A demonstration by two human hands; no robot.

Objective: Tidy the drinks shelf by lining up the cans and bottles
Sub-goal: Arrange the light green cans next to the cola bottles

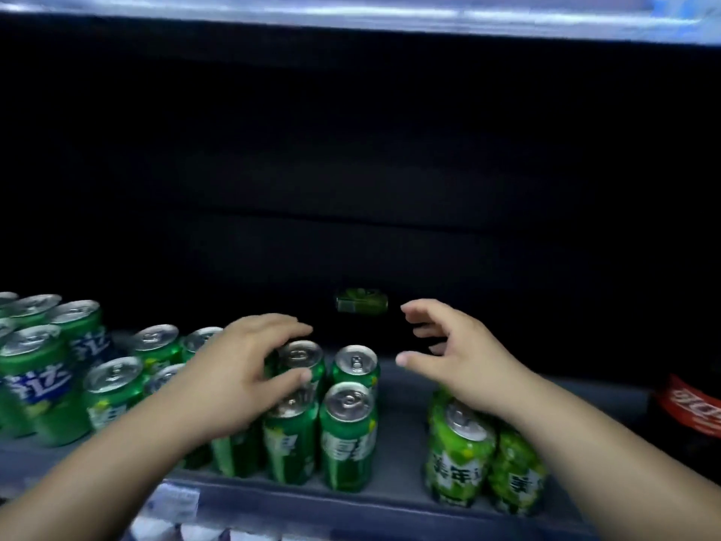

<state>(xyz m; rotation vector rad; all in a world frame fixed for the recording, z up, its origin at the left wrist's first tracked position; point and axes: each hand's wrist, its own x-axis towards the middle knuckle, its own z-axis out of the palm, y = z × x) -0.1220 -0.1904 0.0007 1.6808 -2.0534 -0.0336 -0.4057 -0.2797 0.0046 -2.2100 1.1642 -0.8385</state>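
Note:
Several dark green cans (347, 435) stand in rows on the grey shelf (402, 474). My left hand (242, 369) reaches over them, fingers and thumb spread around the top of a middle can (302, 355), touching it. My right hand (456, 349) hovers above the shelf with fingers spread and slightly bent, holding nothing. Below its wrist stand light green patterned cans (460, 458). One green can (362, 301) lies on its side deep in the dark back of the shelf, between and beyond both hands.
More green cans with blue labels (39, 380) crowd the left end. A dark cola bottle with a red label (690, 408) stands at the far right. Price tags (171, 501) hang on the shelf's front edge. An upper shelf edge (351, 17) runs overhead.

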